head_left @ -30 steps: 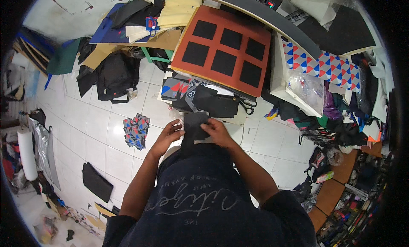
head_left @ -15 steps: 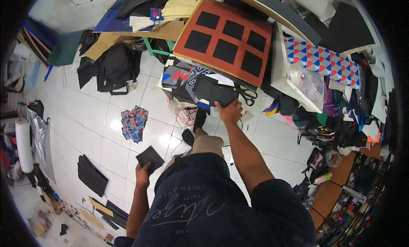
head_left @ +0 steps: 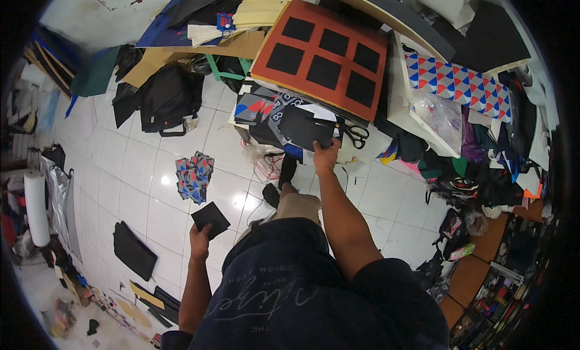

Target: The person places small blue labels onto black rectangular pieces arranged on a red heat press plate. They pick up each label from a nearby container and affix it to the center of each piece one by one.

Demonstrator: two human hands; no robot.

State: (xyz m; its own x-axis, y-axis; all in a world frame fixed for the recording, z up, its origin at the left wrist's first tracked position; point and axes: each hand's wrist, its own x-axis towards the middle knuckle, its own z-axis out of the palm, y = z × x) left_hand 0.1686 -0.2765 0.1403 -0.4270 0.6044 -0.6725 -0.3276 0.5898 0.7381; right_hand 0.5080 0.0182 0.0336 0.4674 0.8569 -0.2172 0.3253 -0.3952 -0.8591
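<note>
Head view: left of centre, the left hand (head_left: 200,240) held a flat black square piece (head_left: 211,219) by its lower-left edge, with glossy white tiled floor (head_left: 163,217) open above and left. Above centre, the right hand (head_left: 326,154) met the near edge of a dark rectangular sheet (head_left: 303,126), close to black-handled scissors (head_left: 351,133); whether it gripped could not be told, its fingertips being hard to make out.

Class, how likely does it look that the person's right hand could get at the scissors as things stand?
Probably yes: the right hand is at the near edge of the black sheet, just left of the scissors, and nothing visible covers their handles.
</note>
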